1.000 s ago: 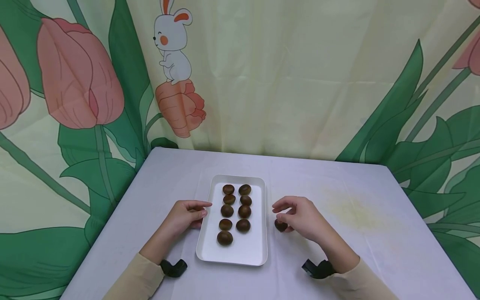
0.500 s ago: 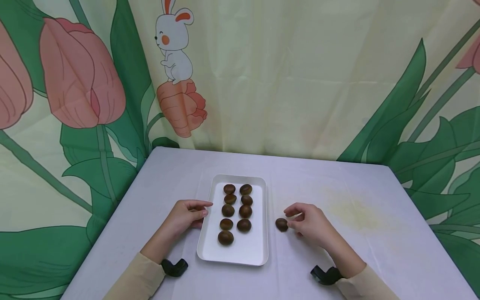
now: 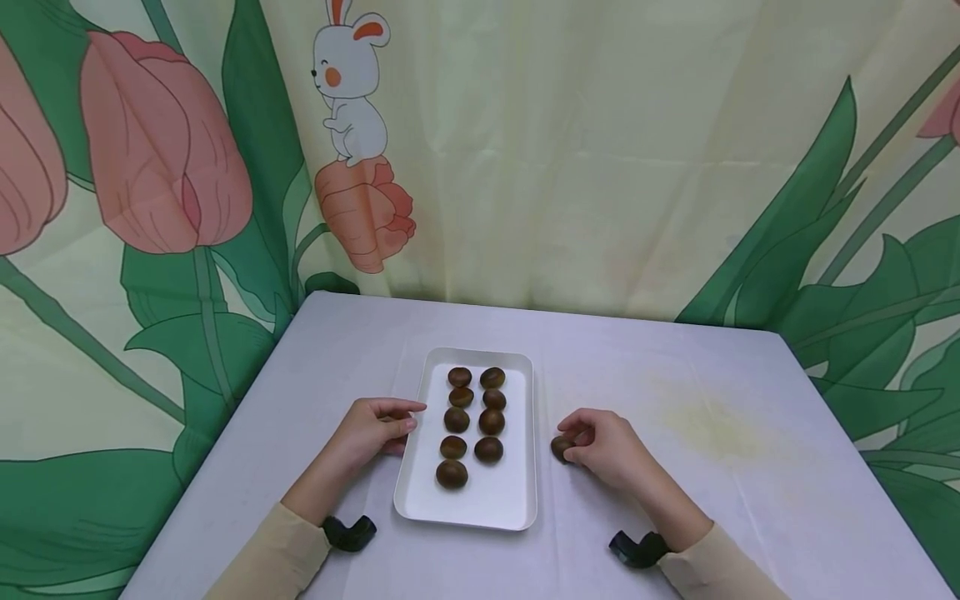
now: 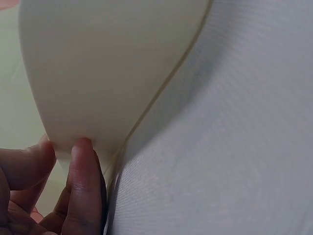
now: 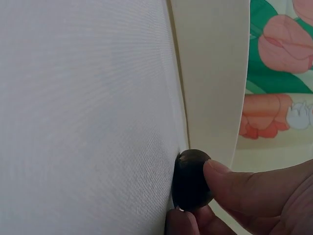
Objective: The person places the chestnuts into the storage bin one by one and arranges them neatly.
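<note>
A white rectangular tray (image 3: pixel 495 500) lies on the table, with several brown chestnuts (image 3: pixel 452 474) set inside in two columns. The left column reaches one chestnut nearer the front. At the tray's left side my left hand (image 3: pixel 372 432) holds the rim, fingertips against the wall; the left wrist view shows fingers (image 4: pixel 83 181) touching the outer side of the tray (image 4: pixel 107 63). Right of the tray, my right hand (image 3: pixel 606 446) pinches a single chestnut (image 3: pixel 560 448) resting on the tablecloth. In the right wrist view, the thumb presses one side of this dark chestnut (image 5: pixel 191 181).
A white cloth covers the table (image 3: pixel 637 358), with a yellowish stain (image 3: pixel 712 429) to the right. Behind stands a curtain (image 3: pixel 562 167) printed with tulips, leaves and a rabbit. A black wrist camera (image 3: pixel 348 534) sits under the left wrist, another (image 3: pixel 639 550) under the right.
My right hand drew back from the lone chestnut to the right, then came back left and took hold of it. The left hand and the tray stay as they were.
</note>
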`<state>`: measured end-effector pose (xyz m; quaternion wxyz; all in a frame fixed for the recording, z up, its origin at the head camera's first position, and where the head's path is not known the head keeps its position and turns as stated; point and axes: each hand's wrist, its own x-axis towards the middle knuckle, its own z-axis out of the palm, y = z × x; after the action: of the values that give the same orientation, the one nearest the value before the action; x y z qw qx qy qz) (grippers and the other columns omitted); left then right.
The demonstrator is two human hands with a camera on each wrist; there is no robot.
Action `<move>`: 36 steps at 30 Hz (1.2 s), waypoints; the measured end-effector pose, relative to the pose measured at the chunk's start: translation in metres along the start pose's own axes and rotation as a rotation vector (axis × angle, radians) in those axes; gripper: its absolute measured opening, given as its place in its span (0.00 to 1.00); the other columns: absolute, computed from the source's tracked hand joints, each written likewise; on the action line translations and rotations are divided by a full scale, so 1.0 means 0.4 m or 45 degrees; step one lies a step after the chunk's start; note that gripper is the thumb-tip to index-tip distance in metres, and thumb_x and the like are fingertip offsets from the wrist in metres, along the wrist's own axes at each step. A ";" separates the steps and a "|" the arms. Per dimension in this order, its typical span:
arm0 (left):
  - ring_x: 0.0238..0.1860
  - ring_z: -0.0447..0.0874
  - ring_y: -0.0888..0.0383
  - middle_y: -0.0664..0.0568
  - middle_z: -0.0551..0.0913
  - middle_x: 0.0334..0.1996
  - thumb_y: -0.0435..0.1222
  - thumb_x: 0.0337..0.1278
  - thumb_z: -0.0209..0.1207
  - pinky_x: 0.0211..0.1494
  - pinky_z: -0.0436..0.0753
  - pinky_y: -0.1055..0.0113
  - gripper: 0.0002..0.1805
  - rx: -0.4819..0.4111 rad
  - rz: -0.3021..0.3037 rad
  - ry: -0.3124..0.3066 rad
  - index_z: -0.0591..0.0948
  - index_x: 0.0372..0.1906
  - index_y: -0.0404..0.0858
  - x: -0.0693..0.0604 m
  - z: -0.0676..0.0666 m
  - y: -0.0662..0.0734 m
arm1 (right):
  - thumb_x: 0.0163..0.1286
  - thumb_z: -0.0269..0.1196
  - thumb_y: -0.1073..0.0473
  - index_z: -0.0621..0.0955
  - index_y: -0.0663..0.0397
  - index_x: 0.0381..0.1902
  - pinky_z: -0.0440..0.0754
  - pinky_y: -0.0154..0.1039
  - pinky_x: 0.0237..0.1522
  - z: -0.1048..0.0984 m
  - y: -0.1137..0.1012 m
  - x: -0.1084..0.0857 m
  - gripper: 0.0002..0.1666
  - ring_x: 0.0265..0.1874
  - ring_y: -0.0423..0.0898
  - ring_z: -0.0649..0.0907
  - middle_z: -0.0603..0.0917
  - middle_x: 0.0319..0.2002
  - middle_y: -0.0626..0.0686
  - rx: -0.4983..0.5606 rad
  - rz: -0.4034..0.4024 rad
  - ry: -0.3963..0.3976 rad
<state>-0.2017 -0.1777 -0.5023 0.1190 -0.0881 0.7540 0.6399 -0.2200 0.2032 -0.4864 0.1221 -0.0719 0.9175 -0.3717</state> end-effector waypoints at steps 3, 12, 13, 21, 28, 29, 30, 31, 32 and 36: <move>0.37 0.93 0.55 0.37 0.90 0.52 0.28 0.69 0.67 0.40 0.94 0.61 0.16 0.002 -0.001 -0.002 0.89 0.60 0.35 0.001 0.001 0.000 | 0.60 0.77 0.70 0.89 0.51 0.49 0.83 0.37 0.43 -0.001 -0.003 -0.003 0.20 0.38 0.42 0.84 0.90 0.39 0.46 0.008 0.009 0.002; 0.35 0.92 0.55 0.37 0.90 0.52 0.27 0.70 0.67 0.40 0.94 0.62 0.17 -0.012 0.001 -0.008 0.89 0.60 0.34 0.002 0.000 0.000 | 0.61 0.79 0.67 0.89 0.50 0.49 0.86 0.39 0.43 -0.017 -0.010 -0.009 0.19 0.41 0.43 0.87 0.91 0.41 0.46 0.052 0.031 -0.005; 0.35 0.92 0.55 0.37 0.90 0.51 0.27 0.70 0.67 0.40 0.94 0.62 0.17 -0.012 0.001 -0.009 0.89 0.60 0.34 0.002 0.000 0.000 | 0.61 0.79 0.67 0.89 0.50 0.49 0.86 0.39 0.43 -0.020 -0.012 -0.010 0.19 0.42 0.43 0.87 0.91 0.41 0.46 0.063 0.029 -0.006; 0.36 0.93 0.55 0.36 0.90 0.52 0.27 0.69 0.68 0.40 0.94 0.61 0.17 -0.022 0.002 -0.015 0.89 0.60 0.33 0.003 -0.001 -0.002 | 0.60 0.79 0.67 0.89 0.50 0.49 0.86 0.39 0.43 -0.034 -0.047 -0.021 0.19 0.45 0.46 0.88 0.92 0.41 0.48 0.175 -0.019 -0.037; 0.36 0.92 0.55 0.36 0.90 0.52 0.28 0.69 0.68 0.40 0.94 0.62 0.17 -0.015 0.000 -0.014 0.89 0.60 0.34 0.004 -0.002 -0.003 | 0.59 0.78 0.68 0.89 0.51 0.48 0.87 0.38 0.43 -0.027 -0.091 -0.034 0.19 0.44 0.44 0.89 0.92 0.40 0.47 0.221 -0.144 -0.097; 0.36 0.92 0.55 0.36 0.90 0.52 0.28 0.69 0.68 0.40 0.94 0.62 0.17 -0.014 0.001 -0.013 0.89 0.60 0.34 0.004 -0.002 -0.003 | 0.59 0.78 0.69 0.89 0.52 0.48 0.87 0.38 0.43 -0.024 -0.097 -0.035 0.19 0.44 0.44 0.89 0.92 0.40 0.47 0.229 -0.161 -0.112; 0.37 0.92 0.55 0.36 0.89 0.52 0.28 0.69 0.68 0.40 0.94 0.62 0.17 -0.014 0.001 -0.014 0.89 0.60 0.34 0.005 -0.002 -0.004 | 0.58 0.78 0.69 0.89 0.52 0.47 0.87 0.37 0.43 -0.020 -0.104 -0.036 0.19 0.44 0.44 0.89 0.92 0.40 0.48 0.239 -0.171 -0.124; 0.37 0.92 0.56 0.36 0.89 0.52 0.28 0.69 0.68 0.40 0.94 0.62 0.17 -0.015 0.000 -0.014 0.89 0.60 0.34 0.005 -0.002 -0.004 | 0.58 0.78 0.70 0.89 0.52 0.47 0.87 0.36 0.42 -0.015 -0.109 -0.036 0.19 0.44 0.43 0.89 0.92 0.41 0.48 0.245 -0.185 -0.140; 0.37 0.92 0.56 0.36 0.89 0.52 0.28 0.69 0.68 0.40 0.94 0.62 0.17 -0.017 0.001 -0.015 0.89 0.60 0.34 0.004 -0.002 -0.004 | 0.58 0.78 0.71 0.89 0.52 0.46 0.87 0.36 0.42 -0.010 -0.115 -0.037 0.19 0.43 0.43 0.89 0.92 0.41 0.48 0.255 -0.196 -0.157; 0.37 0.92 0.56 0.36 0.89 0.52 0.28 0.69 0.68 0.40 0.94 0.62 0.17 -0.026 0.001 -0.021 0.88 0.60 0.33 0.004 -0.002 -0.006 | 0.56 0.78 0.72 0.89 0.54 0.45 0.87 0.35 0.39 0.012 -0.135 -0.038 0.19 0.42 0.44 0.88 0.92 0.41 0.49 0.285 -0.242 -0.222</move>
<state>-0.2028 -0.1789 -0.5048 0.1240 -0.0836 0.7464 0.6485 -0.2019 0.1648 -0.4491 0.1728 -0.1765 0.8453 -0.4737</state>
